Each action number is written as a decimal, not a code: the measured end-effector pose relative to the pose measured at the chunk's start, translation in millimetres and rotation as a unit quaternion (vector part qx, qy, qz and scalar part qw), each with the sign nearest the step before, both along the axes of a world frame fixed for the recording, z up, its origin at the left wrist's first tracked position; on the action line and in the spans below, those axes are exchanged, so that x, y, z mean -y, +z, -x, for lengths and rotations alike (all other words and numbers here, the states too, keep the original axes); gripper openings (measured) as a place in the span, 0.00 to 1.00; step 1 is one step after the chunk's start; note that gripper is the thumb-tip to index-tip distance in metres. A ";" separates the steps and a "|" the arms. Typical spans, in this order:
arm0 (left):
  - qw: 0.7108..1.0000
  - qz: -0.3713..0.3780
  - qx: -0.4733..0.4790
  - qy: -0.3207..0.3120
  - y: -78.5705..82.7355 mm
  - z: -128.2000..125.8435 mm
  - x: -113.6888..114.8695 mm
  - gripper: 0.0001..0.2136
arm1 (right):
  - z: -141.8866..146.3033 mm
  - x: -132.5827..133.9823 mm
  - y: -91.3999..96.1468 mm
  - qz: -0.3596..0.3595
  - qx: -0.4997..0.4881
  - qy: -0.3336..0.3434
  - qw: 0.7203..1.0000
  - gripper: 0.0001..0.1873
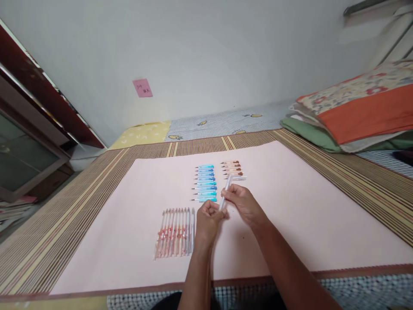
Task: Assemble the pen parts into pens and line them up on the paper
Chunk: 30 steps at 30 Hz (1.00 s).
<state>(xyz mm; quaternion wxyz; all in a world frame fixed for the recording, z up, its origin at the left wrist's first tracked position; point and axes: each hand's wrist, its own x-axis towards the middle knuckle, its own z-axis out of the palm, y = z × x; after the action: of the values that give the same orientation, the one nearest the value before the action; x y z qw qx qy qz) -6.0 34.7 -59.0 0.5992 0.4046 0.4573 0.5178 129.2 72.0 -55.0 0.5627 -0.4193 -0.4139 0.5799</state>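
A pale, slim pen slants upward between my two hands. My left hand pinches its lower end, fingers curled. My right hand grips the same pen higher up with thumb and fingers. Just beyond it, a small clear piece lies beside the brown-and-peach pens, stacked in a short column. Left of these is a column of blue pens, tips pointing left. Near my left wrist, several clear pens with reddish patterns lie side by side.
Everything rests on a pale pink sheet over a striped mat. Folded bedding is piled at the right. A pink note is stuck to the white wall. A glass-panelled cabinet stands at the left.
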 end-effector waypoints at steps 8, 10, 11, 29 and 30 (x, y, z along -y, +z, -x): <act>0.993 -0.060 -0.097 0.037 5.5 -4.5 1.9 0.11 | -1.0 1.5 5.4 0.012 -0.061 0.041 0.997 0.18; 0.998 -0.041 -0.037 0.002 5.7 -3.4 0.4 0.13 | -8.8 2.9 7.8 -0.003 -0.071 0.079 0.994 0.17; 0.999 -0.031 -0.011 -0.012 5.6 -2.7 -0.4 0.14 | -12.6 3.3 8.2 -0.006 -0.071 0.095 0.993 0.17; 0.999 -0.025 0.022 -0.040 5.7 -1.6 0.2 0.12 | -14.3 3.3 3.4 -0.029 -0.041 0.125 0.991 0.17; 0.999 -0.024 0.021 -0.040 5.5 -2.0 0.5 0.12 | -13.7 3.3 3.0 -0.027 -0.030 0.117 0.992 0.16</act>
<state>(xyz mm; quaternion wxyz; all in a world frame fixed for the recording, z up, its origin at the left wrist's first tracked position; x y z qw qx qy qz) -3.9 34.2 -53.5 0.6187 0.4261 0.4157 0.5127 142.9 68.7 -52.0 0.5144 -0.3350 -0.4585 0.6425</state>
